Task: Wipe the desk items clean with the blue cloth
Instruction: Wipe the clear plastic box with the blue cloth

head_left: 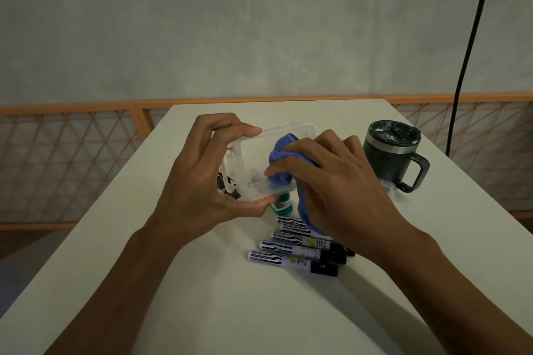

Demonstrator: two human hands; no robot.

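just left of the frame's centre, the left hand [199, 181] holds a clear plastic container [259, 150] tilted above the white table [202, 311], with the thumb under its lower edge and the fingers curled over its upper rim. the right hand [340, 190], right of centre, grips a bunched blue cloth [284, 153] and presses it into the open container. a tail of the cloth hangs down under the palm. directly below the container a small green-capped bottle [281, 204] lies on the table. lower, at centre, a row of white markers [291, 256] with black caps lies side by side, the upper ones partly covered by the right hand. a dark lidded mug [392, 153] with a handle stands at the right, well apart from the container. a black cable [473, 37] hangs down the upper right, and an orange lattice railing [72, 167] runs behind the table.
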